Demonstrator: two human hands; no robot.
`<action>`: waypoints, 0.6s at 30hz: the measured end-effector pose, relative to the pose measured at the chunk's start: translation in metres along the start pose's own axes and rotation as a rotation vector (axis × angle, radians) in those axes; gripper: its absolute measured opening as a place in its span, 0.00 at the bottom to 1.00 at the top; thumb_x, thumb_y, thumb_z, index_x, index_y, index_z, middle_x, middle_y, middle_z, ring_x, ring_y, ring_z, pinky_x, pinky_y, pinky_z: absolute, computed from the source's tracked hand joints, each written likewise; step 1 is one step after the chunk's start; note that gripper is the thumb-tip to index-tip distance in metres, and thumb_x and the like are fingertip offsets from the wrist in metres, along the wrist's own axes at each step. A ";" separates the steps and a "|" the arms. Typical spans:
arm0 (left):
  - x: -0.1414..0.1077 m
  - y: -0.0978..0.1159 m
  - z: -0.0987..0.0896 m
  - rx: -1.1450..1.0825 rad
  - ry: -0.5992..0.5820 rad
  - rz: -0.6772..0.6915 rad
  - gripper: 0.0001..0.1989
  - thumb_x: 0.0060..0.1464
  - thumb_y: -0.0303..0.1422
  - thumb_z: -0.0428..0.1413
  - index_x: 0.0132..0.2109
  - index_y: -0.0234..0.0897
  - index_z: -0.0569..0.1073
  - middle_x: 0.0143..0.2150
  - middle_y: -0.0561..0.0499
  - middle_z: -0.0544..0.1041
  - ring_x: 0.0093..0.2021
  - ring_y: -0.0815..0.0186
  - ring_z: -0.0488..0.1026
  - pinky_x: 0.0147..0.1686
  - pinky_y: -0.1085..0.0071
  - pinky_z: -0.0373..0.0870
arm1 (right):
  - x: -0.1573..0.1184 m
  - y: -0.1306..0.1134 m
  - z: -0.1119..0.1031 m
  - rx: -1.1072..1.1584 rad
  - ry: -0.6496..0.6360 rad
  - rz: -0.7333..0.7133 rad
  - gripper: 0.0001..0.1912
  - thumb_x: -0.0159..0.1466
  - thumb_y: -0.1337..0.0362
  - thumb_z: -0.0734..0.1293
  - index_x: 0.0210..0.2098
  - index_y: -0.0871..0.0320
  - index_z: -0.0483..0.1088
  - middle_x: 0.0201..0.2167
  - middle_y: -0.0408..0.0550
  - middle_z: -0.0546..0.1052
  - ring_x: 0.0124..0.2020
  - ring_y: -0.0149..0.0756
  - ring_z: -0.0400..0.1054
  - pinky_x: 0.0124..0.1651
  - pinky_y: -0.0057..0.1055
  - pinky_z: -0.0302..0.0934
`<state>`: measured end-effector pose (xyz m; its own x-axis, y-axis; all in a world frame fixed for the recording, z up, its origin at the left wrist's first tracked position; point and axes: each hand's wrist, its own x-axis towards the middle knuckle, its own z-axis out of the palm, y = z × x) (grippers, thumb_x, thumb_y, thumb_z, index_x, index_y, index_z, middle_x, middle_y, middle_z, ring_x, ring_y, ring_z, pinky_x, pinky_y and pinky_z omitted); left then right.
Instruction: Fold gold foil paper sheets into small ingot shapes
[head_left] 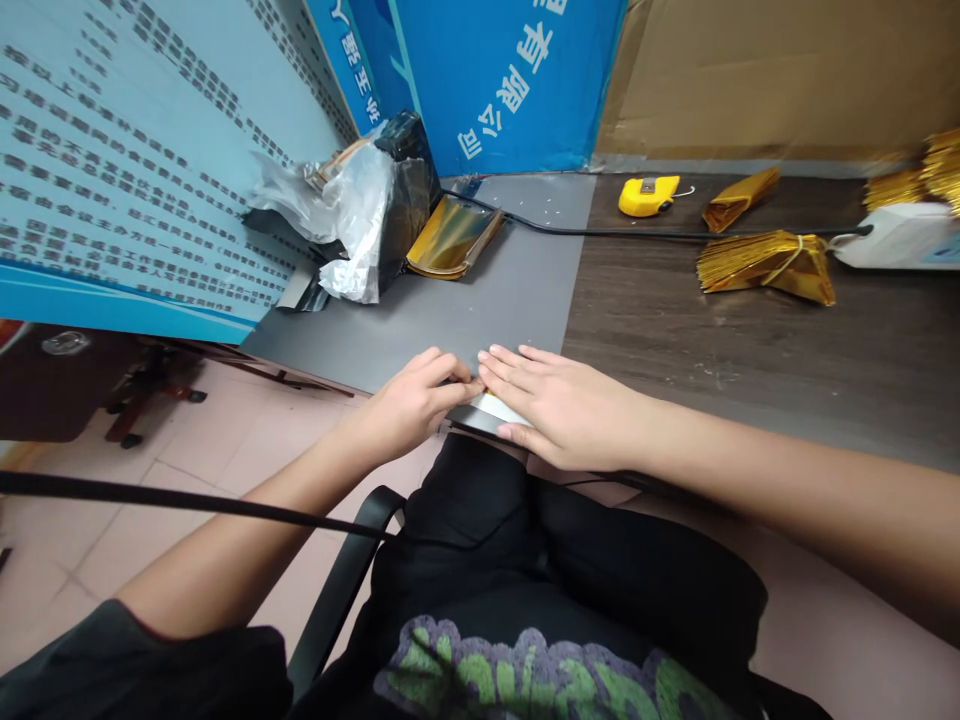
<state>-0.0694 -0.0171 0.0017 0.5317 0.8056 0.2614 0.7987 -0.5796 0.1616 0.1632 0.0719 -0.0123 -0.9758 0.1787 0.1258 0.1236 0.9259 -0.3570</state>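
Observation:
A small white piece with a bit of gold (496, 407) lies at the table's front edge, mostly covered by my hands. My right hand (559, 400) rests flat over it with the fingers stretched out. From the left, my left hand (424, 400) reaches it with bent fingers, the fingertips pressed down by the piece's left end and meeting the right fingertips. What the left fingers hold, if anything, is too small to make out. Behind the hands, a stack of gold sheets (454, 238) lies on the grey part of the table (517, 290).
Crumpled plastic bags (360, 205) stand at the back left. A yellow tape measure (646, 196), a banded gold bundle (769, 268), a folded gold piece (739, 200) and a white container (900, 238) are at the back right. A black cable (600, 232) crosses the table.

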 end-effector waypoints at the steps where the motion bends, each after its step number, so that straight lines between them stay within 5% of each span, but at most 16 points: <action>1: 0.000 0.001 0.001 0.002 0.016 -0.007 0.13 0.66 0.24 0.51 0.50 0.39 0.78 0.42 0.48 0.75 0.40 0.69 0.67 0.43 0.71 0.73 | -0.003 -0.001 0.004 0.003 -0.008 0.004 0.36 0.74 0.52 0.56 0.69 0.76 0.57 0.72 0.71 0.55 0.74 0.59 0.49 0.71 0.57 0.51; 5: -0.001 0.003 0.002 0.012 0.083 -0.021 0.12 0.65 0.25 0.52 0.49 0.39 0.78 0.41 0.49 0.76 0.39 0.70 0.68 0.41 0.72 0.73 | -0.010 0.000 0.007 0.046 -0.038 -0.003 0.40 0.73 0.48 0.55 0.72 0.76 0.52 0.74 0.70 0.47 0.76 0.58 0.41 0.74 0.57 0.46; 18: -0.012 0.002 0.005 -0.052 0.241 -0.050 0.04 0.61 0.26 0.59 0.42 0.38 0.78 0.36 0.52 0.77 0.37 0.72 0.71 0.38 0.73 0.73 | -0.009 -0.001 -0.001 0.079 -0.145 0.025 0.45 0.69 0.51 0.63 0.73 0.76 0.47 0.75 0.69 0.39 0.77 0.58 0.33 0.77 0.53 0.36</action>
<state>-0.0732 -0.0271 -0.0058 0.4040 0.7844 0.4706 0.8036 -0.5502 0.2271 0.1716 0.0696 -0.0124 -0.9891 0.1465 -0.0167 0.1394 0.8918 -0.4304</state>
